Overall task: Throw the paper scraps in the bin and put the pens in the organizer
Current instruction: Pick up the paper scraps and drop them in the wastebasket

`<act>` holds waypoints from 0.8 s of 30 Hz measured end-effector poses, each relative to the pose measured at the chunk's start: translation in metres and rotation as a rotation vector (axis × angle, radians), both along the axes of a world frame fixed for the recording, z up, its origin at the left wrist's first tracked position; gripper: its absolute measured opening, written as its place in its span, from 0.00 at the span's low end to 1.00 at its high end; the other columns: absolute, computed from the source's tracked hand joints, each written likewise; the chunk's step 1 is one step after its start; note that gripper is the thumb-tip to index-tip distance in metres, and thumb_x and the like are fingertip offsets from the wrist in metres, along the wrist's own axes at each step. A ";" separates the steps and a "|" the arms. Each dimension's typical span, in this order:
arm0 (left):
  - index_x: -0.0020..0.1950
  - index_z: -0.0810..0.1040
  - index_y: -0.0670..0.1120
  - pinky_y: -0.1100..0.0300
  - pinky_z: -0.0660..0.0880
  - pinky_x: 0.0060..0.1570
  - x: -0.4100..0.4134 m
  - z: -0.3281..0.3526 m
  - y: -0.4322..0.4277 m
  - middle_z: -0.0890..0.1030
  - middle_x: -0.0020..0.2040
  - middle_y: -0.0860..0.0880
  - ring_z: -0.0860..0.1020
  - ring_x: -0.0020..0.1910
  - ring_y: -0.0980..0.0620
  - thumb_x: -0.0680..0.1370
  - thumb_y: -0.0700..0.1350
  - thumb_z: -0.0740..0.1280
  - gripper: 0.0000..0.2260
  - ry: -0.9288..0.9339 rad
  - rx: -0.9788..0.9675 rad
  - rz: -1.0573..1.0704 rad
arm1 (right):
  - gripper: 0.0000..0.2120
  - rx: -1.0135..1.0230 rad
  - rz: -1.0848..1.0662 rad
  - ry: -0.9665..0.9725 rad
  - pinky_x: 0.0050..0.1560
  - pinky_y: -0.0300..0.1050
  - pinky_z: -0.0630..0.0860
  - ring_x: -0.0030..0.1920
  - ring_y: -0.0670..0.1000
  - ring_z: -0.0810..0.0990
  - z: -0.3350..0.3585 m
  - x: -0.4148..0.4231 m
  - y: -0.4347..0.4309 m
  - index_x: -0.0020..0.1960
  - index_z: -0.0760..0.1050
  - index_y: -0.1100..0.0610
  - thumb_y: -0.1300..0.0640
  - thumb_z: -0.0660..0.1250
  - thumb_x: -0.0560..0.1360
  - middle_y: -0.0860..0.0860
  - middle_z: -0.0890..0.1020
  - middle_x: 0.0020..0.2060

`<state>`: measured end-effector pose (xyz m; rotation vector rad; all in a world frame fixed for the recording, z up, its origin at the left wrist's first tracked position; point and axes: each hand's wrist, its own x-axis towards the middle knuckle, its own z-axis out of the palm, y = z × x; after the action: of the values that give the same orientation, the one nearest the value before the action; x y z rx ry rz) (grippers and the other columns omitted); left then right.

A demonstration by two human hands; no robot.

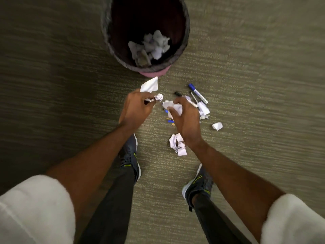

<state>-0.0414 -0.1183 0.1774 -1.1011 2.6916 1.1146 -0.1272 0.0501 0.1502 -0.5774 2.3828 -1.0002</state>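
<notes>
The carpeted floor [52, 67] fills the room underfoot, and a dark round bin [186, 32] stands on it just ahead of the person, who bends over it with both bare arms reaching straight down and forward, white sleeves pushed up near the elbows. Two dark shoes are planted apart, the left shoe [131, 155] under the left forearm and the right shoe [198, 185] further back. The left hand [135, 106] hangs just short of the bin, back of the hand up, fingers curled round two pieces: a flat scrap [149, 84] that sticks up past the knuckles and a small crumpled ball [159, 97] at the fingertips. The right hand [184, 118] is low beside it, fingers bent and closed on a crumpled wad [173, 107]. Inside the bin lies one heap of crumpled paper [151, 46]. On the floor I count three loose paper bits: a torn cluster [177, 144] by the right wrist, a small lump [217, 126] off to the right, and a strip [203, 108] beside the pens. Three pens show plainly: a blue marker [197, 93], a thin pen [193, 96] touching it, and a black-capped pen [177, 93] lying across the right fingertips; whether it is held I cannot tell. Some blue bits [169, 118] are half hidden under that hand.
</notes>
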 end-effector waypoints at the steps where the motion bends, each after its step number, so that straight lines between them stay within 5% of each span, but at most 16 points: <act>1: 0.50 0.87 0.43 0.76 0.65 0.41 -0.009 0.015 -0.007 0.87 0.44 0.45 0.82 0.40 0.53 0.73 0.45 0.76 0.08 0.041 0.000 0.011 | 0.11 -0.042 -0.024 0.018 0.43 0.23 0.63 0.41 0.37 0.73 0.014 -0.011 -0.016 0.55 0.76 0.53 0.50 0.72 0.76 0.46 0.83 0.45; 9: 0.51 0.87 0.43 0.77 0.71 0.40 -0.076 0.071 -0.079 0.87 0.47 0.47 0.81 0.41 0.58 0.74 0.47 0.75 0.09 0.128 -0.068 0.146 | 0.14 -0.133 -0.140 0.025 0.46 0.43 0.72 0.44 0.49 0.80 0.086 -0.080 -0.117 0.53 0.78 0.58 0.52 0.74 0.73 0.50 0.84 0.45; 11: 0.53 0.87 0.43 0.67 0.78 0.45 -0.088 0.066 -0.098 0.87 0.50 0.46 0.84 0.45 0.54 0.75 0.47 0.75 0.11 0.052 -0.040 0.158 | 0.14 -0.101 -0.169 -0.027 0.46 0.41 0.72 0.45 0.49 0.79 0.084 -0.091 -0.133 0.53 0.78 0.59 0.54 0.75 0.71 0.50 0.84 0.46; 14: 0.55 0.86 0.41 0.61 0.80 0.52 -0.101 0.056 -0.121 0.86 0.52 0.44 0.84 0.50 0.49 0.76 0.46 0.74 0.11 -0.036 -0.010 0.155 | 0.16 -0.048 -0.250 -0.198 0.47 0.38 0.72 0.48 0.50 0.79 0.072 -0.105 -0.152 0.53 0.77 0.59 0.56 0.77 0.70 0.51 0.81 0.48; 16: 0.55 0.86 0.42 0.62 0.78 0.53 -0.107 0.053 -0.131 0.86 0.53 0.44 0.84 0.53 0.49 0.75 0.45 0.74 0.11 -0.090 0.005 0.117 | 0.17 -0.038 -0.306 -0.378 0.54 0.47 0.78 0.53 0.53 0.81 0.066 -0.112 -0.161 0.52 0.73 0.56 0.57 0.78 0.69 0.52 0.80 0.51; 20: 0.54 0.86 0.45 0.64 0.77 0.47 -0.115 0.051 -0.136 0.85 0.51 0.47 0.81 0.48 0.54 0.72 0.47 0.78 0.12 -0.165 0.058 0.006 | 0.18 -0.104 -0.302 -0.656 0.52 0.55 0.82 0.51 0.55 0.81 0.061 -0.124 -0.170 0.46 0.66 0.55 0.66 0.76 0.69 0.55 0.78 0.48; 24: 0.53 0.86 0.47 0.68 0.75 0.44 -0.115 0.049 -0.137 0.85 0.50 0.49 0.80 0.45 0.57 0.73 0.46 0.77 0.10 -0.154 0.053 0.008 | 0.27 -0.126 -0.303 -0.797 0.59 0.55 0.82 0.61 0.57 0.78 0.062 -0.134 -0.172 0.65 0.66 0.57 0.70 0.70 0.71 0.57 0.72 0.64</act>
<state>-0.1565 -0.2549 0.2264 -1.1403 2.5281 1.0490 -0.2613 -0.1222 0.2118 0.1515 1.7161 -1.2224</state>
